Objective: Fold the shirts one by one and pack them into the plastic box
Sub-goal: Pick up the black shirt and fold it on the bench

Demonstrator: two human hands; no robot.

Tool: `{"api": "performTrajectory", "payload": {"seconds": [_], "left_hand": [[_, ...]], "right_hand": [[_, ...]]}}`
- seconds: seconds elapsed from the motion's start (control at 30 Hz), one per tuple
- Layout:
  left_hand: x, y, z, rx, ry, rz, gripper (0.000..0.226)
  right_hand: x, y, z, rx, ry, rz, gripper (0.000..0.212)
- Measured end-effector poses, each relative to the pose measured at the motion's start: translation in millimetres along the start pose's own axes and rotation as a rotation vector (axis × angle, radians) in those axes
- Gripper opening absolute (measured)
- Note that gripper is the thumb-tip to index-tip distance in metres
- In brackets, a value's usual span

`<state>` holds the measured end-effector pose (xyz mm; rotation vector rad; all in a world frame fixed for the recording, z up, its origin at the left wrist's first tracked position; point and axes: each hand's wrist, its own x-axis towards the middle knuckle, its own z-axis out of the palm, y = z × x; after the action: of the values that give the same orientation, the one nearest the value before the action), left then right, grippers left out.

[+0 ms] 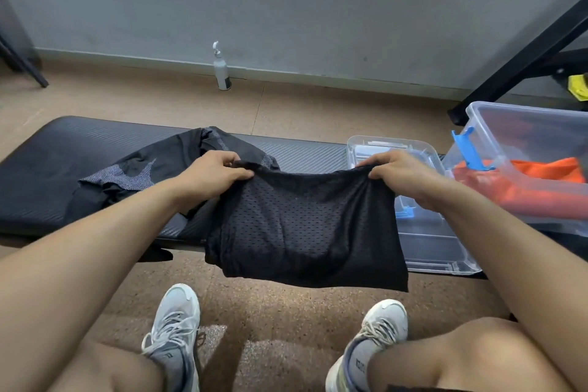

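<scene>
A black mesh shirt [305, 226] hangs in the air in front of the seated person, folded at least once by the look of its doubled lower edge, its bottom dangling past the front of the padded bench [57, 169]. The left hand [219, 169] pinches one top corner, fingers curled round the cloth; the right hand [397, 169] grips the other corner the same way, so the fabric sags between them.

On the bench behind the left hand lies a second black shirt [127, 175] with a grey pattern, crumpled and, I'd judge, not folded yet. To the right, at the bench's end, stands the plastic box [541, 118], with orange cloth [547, 172] already lying in it (one garment or more, I can't tell). The box's clear lid [445, 248] rests upturned between the box and the hanging shirt.

So, as I read it: some packing is done, one shirt is mid-fold, one waits. I count two black shirts outside the box, one box, one lid, two blue latches, and one spray bottle [221, 70] against the wall.
</scene>
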<state>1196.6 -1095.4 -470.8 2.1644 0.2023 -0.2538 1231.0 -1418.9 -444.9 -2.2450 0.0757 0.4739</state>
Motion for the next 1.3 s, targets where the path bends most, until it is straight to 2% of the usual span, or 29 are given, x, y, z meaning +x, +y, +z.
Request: {"api": "performTrajectory", "payload": {"seconds": [0.17,0.33,0.5,0.7,1.0,1.17,1.27,1.3], "left_hand": [[2,3,2,-0.059,0.118,-0.097,0.019],[4,3,-6,-0.43,0.065,-0.229,0.022],[-14,20,-1,-0.41,0.212,-0.098,0.02],[-59,49,22,-0.397,0.245,0.091,0.025],[-89,61,32,-0.448,0.254,0.213,0.013],[-96,62,23,-0.424,0.175,0.26,0.054],[-96,62,18,-0.433,0.17,0.294,0.057],[-96,62,17,-0.445,0.152,0.304,0.054]], "right_hand": [[2,7,6,-0.006,-0.021,-0.037,0.017],[1,3,6,0.11,0.115,0.0,0.017],[-21,-27,20,0.383,0.043,-0.021,0.021],[-57,-68,57,0.543,-0.025,-0.128,0.031],[-90,-84,83,0.579,-0.121,-0.257,0.052],[-97,-82,73,0.578,-0.19,-0.325,0.058],[-96,-77,67,0.526,-0.194,-0.375,0.063],[-95,-74,65,0.428,-0.137,-0.429,0.063]]}}
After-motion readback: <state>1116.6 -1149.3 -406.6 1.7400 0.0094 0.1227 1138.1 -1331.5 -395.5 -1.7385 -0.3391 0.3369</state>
